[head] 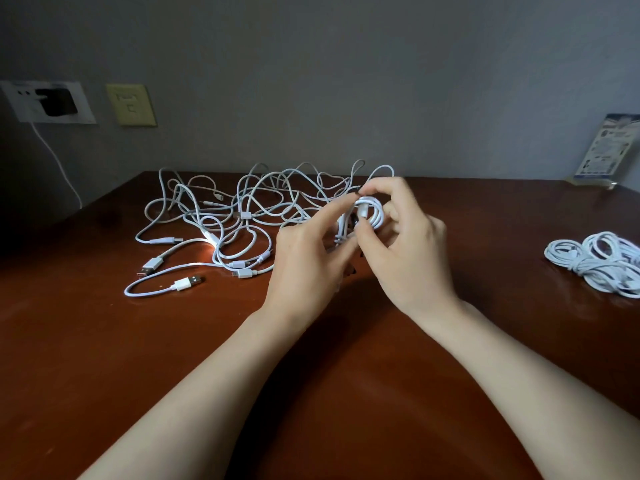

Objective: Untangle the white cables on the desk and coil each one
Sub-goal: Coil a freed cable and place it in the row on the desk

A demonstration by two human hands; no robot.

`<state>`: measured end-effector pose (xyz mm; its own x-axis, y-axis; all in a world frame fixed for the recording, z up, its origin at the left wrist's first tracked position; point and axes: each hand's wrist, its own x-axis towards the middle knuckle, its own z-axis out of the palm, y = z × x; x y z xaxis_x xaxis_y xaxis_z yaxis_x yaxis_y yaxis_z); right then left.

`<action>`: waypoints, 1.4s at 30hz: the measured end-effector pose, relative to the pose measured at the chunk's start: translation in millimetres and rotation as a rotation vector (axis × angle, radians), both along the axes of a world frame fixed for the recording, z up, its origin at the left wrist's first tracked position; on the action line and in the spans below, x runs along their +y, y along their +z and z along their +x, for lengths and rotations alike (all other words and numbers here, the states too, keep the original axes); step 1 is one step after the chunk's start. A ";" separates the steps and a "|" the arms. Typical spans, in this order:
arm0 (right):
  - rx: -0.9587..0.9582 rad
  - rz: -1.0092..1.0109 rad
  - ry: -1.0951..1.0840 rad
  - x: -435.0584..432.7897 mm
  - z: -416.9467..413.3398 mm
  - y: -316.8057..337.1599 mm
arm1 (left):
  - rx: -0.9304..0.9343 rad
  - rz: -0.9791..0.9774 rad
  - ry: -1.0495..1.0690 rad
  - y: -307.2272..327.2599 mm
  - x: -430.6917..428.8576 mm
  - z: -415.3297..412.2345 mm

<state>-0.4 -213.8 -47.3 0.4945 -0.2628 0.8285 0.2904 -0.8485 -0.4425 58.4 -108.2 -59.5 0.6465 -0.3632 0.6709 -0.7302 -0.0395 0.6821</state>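
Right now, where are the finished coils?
Head view: the finished coils lie on the desk at frame right, right of the right hand, apart from the tangle.

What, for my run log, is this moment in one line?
left hand pinches coil | right hand holds coil | tangle on desk | done coils right

Room — wooden desk (pixel 138 341), wall sockets (pixel 131 105)

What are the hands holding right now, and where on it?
A small white cable coil: right hand grips its loops, left hand holds its left side.
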 end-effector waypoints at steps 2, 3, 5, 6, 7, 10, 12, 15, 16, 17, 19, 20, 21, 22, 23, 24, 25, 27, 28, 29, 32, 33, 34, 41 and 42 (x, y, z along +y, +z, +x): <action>0.001 0.007 -0.008 -0.2 0.4 -1.3 | 0.038 0.018 -0.017 -0.2 -1.1 0.1; 0.004 0.011 -0.014 -0.6 0.8 -2.2 | 0.053 0.033 -0.025 -0.2 -1.2 0.1; 0.018 0.009 -0.039 -1.7 1.7 -3.5 | 0.073 0.067 -0.058 -0.5 -0.6 0.7; 0.031 0.003 -0.053 -2.9 2.1 -3.7 | 0.079 0.085 -0.081 -0.9 0.1 1.3; 0.052 -0.006 -0.061 -4.2 2.1 -3.4 | 0.079 0.104 -0.105 -1.5 0.8 1.5; 0.154 -0.035 -0.038 -5.6 1.0 -1.6 | 0.047 0.159 -0.143 -2.2 1.9 3.2; 0.214 -0.027 -0.029 -3.7 -0.1 -0.3 | 0.005 0.210 -0.127 -1.9 1.8 4.7; 0.228 -0.023 -0.038 -1.4 -1.4 0.3 | -0.039 0.252 -0.086 -0.8 2.9 7.3; 0.223 -0.016 -0.041 -1.7 -1.6 0.5 | -0.043 0.249 -0.085 -0.3 3.3 6.8; 0.217 -0.006 -0.045 -2.1 -1.6 0.6 | -0.051 0.245 -0.086 -0.1 3.2 6.2; 0.207 0.006 -0.057 -3.1 -1.0 0.3 | -0.075 0.236 -0.080 -0.5 2.7 5.5; 0.199 0.012 -0.063 -3.3 -0.5 -0.2 | -0.087 0.232 -0.068 -0.8 2.3 5.1; 0.184 0.016 -0.068 -3.2 0.3 -0.9 | -0.095 0.229 -0.055 -1.0 2.1 4.4; 0.163 0.015 -0.076 -3.0 0.9 -1.5 | -0.094 0.224 -0.045 -0.9 1.9 3.7; 0.138 0.007 -0.087 -2.7 1.4 -1.9 | -0.085 0.209 -0.040 -0.7 1.3 3.0; 0.110 -0.006 -0.099 -2.3 1.7 -1.9 | -0.072 0.188 -0.038 -0.8 1.1 2.4; 0.085 -0.018 -0.106 -1.9 1.9 -1.7 | -0.061 0.168 -0.036 -0.8 0.7 2.0; 0.055 -0.035 -0.091 -2.4 1.3 -1.4 | -0.041 0.142 -0.047 0.4 0.1 0.8; 0.055 -0.035 -0.069 -3.1 0.8 -1.5 | -0.022 0.136 -0.064 0.5 0.3 1.4; 0.064 -0.030 -0.044 -3.7 0.2 -1.9 | 0.002 0.130 -0.085 0.8 0.5 2.4; 0.092 0.015 -0.004 -7.1 0.4 -1.0 | 0.166 0.076 -0.204 3.8 3.5 2.1; 0.085 0.043 -0.002 -9.6 1.5 -0.2 | 0.253 0.045 -0.266 5.1 4.5 2.2; 0.076 0.079 0.002 -12.3 2.7 1.2 | 0.341 0.016 -0.329 6.4 5.0 3.2; 0.113 0.402 0.093 -25.7 6.2 1.0 | 0.726 -0.067 -0.527 8.7 4.7 10.0; 0.139 0.473 0.123 -24.6 7.2 1.2 | 0.717 -0.063 -0.546 7.6 4.7 10.5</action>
